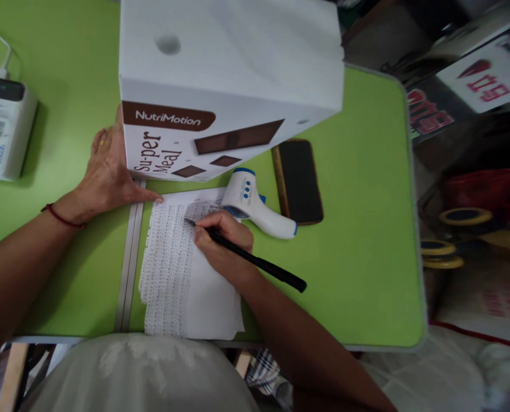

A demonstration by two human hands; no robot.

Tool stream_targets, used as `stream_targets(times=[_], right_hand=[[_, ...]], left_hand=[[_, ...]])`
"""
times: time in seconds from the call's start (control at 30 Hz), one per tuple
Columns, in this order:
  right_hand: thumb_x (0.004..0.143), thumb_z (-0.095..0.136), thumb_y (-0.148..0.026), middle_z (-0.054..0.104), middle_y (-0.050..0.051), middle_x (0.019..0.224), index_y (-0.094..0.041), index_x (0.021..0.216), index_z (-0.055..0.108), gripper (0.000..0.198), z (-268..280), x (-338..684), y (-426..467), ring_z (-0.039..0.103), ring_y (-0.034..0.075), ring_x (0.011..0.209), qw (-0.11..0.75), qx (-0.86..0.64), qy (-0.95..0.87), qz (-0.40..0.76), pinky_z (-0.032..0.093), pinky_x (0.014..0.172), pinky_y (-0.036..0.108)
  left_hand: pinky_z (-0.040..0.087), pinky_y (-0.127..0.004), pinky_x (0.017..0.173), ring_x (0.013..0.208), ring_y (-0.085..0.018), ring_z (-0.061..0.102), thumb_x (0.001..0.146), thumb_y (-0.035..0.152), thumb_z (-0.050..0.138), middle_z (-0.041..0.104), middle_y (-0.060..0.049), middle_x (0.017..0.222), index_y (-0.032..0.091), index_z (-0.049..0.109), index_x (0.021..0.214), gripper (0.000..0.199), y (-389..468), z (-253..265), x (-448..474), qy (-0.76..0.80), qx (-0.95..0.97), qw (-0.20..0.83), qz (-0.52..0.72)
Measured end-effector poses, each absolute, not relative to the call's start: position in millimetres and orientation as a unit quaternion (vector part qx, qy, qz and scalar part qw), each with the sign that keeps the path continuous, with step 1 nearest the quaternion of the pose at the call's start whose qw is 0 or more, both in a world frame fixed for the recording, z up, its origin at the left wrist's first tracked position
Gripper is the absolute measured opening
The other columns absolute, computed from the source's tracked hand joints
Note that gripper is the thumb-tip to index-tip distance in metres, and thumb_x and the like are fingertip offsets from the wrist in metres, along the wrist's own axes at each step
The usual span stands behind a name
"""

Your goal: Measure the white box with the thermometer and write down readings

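Observation:
A black pen [257, 260] is pinched in my right hand [224, 243], its tip at the sheet of paper [214, 303]. Dense rows of small handwriting cover the paper's left half; its lower right is blank and its left edge is ragged. My left hand [109, 171] rests with fingers apart beside the large white NutriMotion box [229, 63], the thumb reaching to the paper's top left corner. Some of its fingertips are hidden by the box. Just above my right hand lies a white and blue infrared thermometer [259, 209].
A dark phone [300, 180] in a brown case lies right of the thermometer. At the left stands a white power bank [3, 129] with a plugged-in cable [8, 51]. The green table [366, 246] has a metal seam; sacks and boxes crowd beyond its right edge.

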State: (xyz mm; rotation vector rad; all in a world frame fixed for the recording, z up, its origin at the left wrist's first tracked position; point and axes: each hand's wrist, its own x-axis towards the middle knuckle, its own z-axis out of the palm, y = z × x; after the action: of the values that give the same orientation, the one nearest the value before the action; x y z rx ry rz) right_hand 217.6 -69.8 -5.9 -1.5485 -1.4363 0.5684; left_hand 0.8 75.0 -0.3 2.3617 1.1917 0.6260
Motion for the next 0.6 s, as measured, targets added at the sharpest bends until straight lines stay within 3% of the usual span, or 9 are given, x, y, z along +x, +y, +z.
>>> stream_targets(times=[0.1,0.47,0.6], right_hand=[[0.075,0.06,-0.019,0.057,-0.008,0.052,-0.025,0.068,0.058,0.01,-4.6,218.3,-69.7,0.051,0.01,0.045,0.446,-0.626,-0.593,0.24,0.045,0.047,0.025],[0.073,0.057,-0.019,0.059,-0.007,0.054,-0.026,0.068,0.057,0.009,-3.2,218.9,-68.4,0.053,0.01,0.046,0.448,-0.631,-0.592,0.226,0.047,0.046,0.025],[0.074,0.057,-0.022,0.058,-0.007,0.054,-0.026,0.069,0.058,0.007,-3.2,219.3,-68.6,0.053,0.01,0.046,0.441,-0.644,-0.586,0.221,0.046,0.046,0.025]], left_hand=[[0.021,-0.066,0.127,0.148,-0.045,0.039,0.051,0.108,0.055,0.044,-0.019,0.157,0.018,0.042,0.147,0.132,77.8,-3.5,-0.6,0.416,0.856,0.206,0.229],[0.022,-0.065,0.127,0.149,-0.045,0.039,0.053,0.097,0.073,0.042,-0.019,0.16,0.018,0.038,0.15,0.13,79.6,-6.9,-1.2,0.419,0.86,0.188,0.224],[0.021,-0.067,0.127,0.151,-0.045,0.035,0.056,0.103,0.062,0.044,-0.02,0.156,0.017,0.035,0.152,0.131,78.9,-7.4,-2.5,0.408,0.859,0.2,0.234]])
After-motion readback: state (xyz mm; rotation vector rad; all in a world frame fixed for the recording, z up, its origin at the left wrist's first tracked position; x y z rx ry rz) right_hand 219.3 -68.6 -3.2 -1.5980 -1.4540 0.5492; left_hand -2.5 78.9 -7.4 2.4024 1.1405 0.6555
